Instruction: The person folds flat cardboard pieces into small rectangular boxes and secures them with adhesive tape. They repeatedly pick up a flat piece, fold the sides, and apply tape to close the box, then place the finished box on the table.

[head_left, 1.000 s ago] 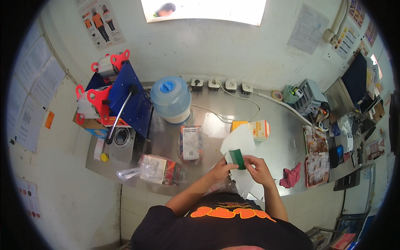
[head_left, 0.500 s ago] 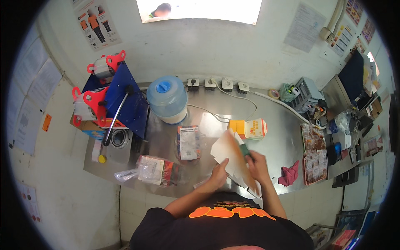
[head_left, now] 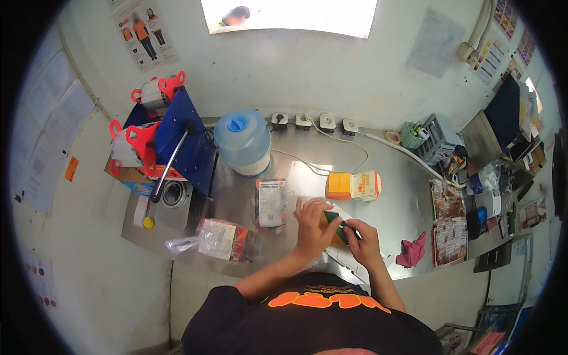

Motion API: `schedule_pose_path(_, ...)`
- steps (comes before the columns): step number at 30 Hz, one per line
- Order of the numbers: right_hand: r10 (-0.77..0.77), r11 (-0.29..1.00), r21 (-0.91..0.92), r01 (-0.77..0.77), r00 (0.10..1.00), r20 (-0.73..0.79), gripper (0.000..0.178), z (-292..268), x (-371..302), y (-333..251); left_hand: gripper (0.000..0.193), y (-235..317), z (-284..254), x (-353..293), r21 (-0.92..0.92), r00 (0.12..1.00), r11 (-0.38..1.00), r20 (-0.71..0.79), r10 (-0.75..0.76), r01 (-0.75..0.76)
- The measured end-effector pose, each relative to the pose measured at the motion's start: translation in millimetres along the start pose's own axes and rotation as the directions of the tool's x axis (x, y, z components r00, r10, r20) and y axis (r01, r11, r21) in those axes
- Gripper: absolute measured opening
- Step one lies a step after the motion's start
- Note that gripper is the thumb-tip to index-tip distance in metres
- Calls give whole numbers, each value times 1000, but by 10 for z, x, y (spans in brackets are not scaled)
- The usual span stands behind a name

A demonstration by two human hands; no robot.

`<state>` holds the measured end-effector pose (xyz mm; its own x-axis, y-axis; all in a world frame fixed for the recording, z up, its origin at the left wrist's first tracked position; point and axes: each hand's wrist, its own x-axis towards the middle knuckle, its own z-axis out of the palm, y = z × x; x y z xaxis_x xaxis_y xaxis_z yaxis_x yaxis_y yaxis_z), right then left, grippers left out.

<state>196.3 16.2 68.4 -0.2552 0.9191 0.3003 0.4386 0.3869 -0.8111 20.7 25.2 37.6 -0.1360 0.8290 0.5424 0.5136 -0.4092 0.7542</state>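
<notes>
A small folding carton (head_left: 333, 219), green and orange-yellow, sits between my hands near the front of the steel table. My left hand (head_left: 312, 228) is curved around its left side, fingers on the far side and thumb toward the green panel. With thumb and fingers, my right hand (head_left: 362, 241) pinches the green edge. Much of the carton is hidden behind my hands. White flat card sheets (head_left: 346, 260) lie beneath and beside it. Just beyond stands a stack of folded yellow and white cartons (head_left: 354, 185).
Left of my hands lie two plastic-wrapped packs (head_left: 270, 204) (head_left: 223, 239). Behind them are a blue water jug (head_left: 242, 142) and a blue sealing machine (head_left: 188, 142) with a lever. A red cloth (head_left: 411, 249) and a tray of sachets (head_left: 449, 225) are at right. Cables (head_left: 364, 155) cross the back.
The blurred white sheet between my hands is now lower, and a green-and-orange carton shows there. My left hand has moved up onto it; my right hand has shifted slightly down.
</notes>
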Motion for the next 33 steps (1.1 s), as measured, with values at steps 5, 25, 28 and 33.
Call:
schedule_pose_path(5,-77,985,-163,63,993,-85,11,70,45,-191,19,39,-31,-23,-26,997,998,-49,-57,56)
schedule_pose_path(25,158,724,620,-302,948,278,38,68,-60,-116,16,166,-388,44,-396,893,911,442,84,111)
schedule_pose_path(28,154,671,556,-491,825,544,54,-140,119,-197,14,164,-383,56,-313,887,950,435,154,-12)
schedule_pose_path(33,220,766,482,-426,878,426,59,-57,104,-199,16,184,-418,187,-218,840,961,543,-24,168)
